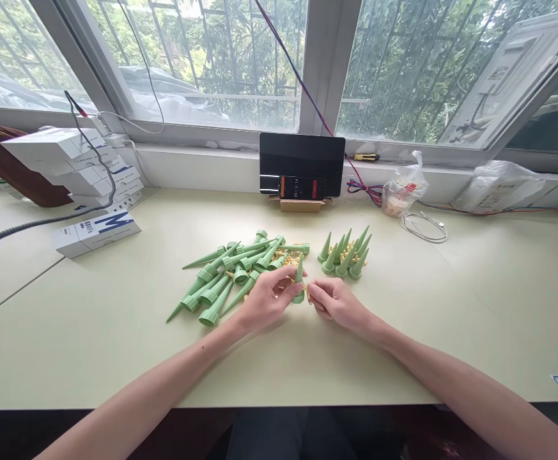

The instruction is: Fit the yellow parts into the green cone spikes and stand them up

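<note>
My left hand (270,299) is closed around a green plant watering spike (300,271), held upright with its point up and its wide cap end down. Thumb and fingers of my right hand (337,301) pinch a small yellow valve (307,289) against the spike's side, near the cap. Whether the valve sits in the spike cannot be made out. Left of and behind my left hand lies a loose pile of green spikes (216,291), with small yellow valves (286,259) among them. Several spikes (343,260) with yellow pieces stand upright in a group beyond my right hand.
At the back, a phone (302,188) showing a timer leans on a dark tablet (302,156). White boxes (99,231) are at the left, crossed by a dark cable (43,222). A plastic bag (404,188) and a coiled white cable (423,228) lie back right.
</note>
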A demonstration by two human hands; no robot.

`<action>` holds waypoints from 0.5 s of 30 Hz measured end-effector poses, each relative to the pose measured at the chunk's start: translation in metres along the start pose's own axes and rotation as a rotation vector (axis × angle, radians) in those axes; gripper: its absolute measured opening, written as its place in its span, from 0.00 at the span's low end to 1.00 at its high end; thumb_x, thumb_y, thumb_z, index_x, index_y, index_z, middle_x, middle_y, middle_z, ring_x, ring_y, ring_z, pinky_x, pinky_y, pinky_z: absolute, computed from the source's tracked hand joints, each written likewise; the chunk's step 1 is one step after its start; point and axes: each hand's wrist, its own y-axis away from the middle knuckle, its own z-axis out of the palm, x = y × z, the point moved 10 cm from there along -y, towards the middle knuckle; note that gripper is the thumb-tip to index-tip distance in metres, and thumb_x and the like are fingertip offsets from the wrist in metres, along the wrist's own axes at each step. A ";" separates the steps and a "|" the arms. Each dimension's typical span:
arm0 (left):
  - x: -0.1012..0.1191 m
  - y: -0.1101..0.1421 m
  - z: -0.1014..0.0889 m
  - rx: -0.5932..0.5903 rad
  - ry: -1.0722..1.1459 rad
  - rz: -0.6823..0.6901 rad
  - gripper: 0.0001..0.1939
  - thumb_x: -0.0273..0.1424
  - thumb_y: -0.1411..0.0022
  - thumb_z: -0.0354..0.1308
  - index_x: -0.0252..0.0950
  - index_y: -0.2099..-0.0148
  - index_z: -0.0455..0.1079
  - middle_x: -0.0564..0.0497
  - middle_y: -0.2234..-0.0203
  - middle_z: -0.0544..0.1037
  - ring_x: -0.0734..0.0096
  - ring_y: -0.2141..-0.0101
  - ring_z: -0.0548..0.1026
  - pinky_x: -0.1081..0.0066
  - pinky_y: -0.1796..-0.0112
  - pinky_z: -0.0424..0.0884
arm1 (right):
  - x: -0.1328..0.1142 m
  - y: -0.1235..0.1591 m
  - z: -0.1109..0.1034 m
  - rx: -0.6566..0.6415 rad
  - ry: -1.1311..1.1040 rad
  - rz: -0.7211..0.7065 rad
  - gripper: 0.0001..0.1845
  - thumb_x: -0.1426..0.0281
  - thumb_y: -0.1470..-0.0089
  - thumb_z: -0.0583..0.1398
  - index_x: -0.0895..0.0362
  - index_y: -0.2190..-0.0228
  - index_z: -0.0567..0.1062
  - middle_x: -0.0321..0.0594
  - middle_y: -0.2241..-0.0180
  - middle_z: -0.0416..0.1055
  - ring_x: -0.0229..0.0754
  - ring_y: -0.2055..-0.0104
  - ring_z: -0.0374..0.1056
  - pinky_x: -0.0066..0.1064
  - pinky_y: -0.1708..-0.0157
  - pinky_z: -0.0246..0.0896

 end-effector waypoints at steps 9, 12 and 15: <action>-0.011 -0.004 -0.002 0.043 0.161 -0.092 0.19 0.44 0.36 0.58 0.32 0.53 0.70 0.51 0.71 0.73 0.84 0.84 0.61 0.78 0.85 0.60 | -0.029 0.006 -0.017 0.199 0.417 -0.333 0.10 0.66 0.35 0.53 0.56 0.64 0.72 0.38 0.71 0.71 0.37 0.73 0.64 0.28 0.75 0.58; -0.010 -0.005 -0.004 0.056 0.212 -0.122 0.20 0.44 0.38 0.60 0.32 0.52 0.71 0.50 0.71 0.73 0.83 0.84 0.63 0.77 0.85 0.61 | -0.031 0.008 -0.017 0.195 0.443 -0.390 0.08 0.67 0.35 0.54 0.56 0.59 0.72 0.41 0.65 0.74 0.38 0.72 0.66 0.28 0.75 0.62; -0.008 -0.005 -0.004 0.061 0.248 -0.143 0.21 0.44 0.38 0.61 0.31 0.52 0.71 0.49 0.69 0.74 0.83 0.83 0.64 0.78 0.84 0.62 | -0.033 0.009 -0.016 0.184 0.489 -0.445 0.08 0.68 0.36 0.56 0.54 0.57 0.73 0.42 0.62 0.74 0.38 0.70 0.68 0.29 0.73 0.64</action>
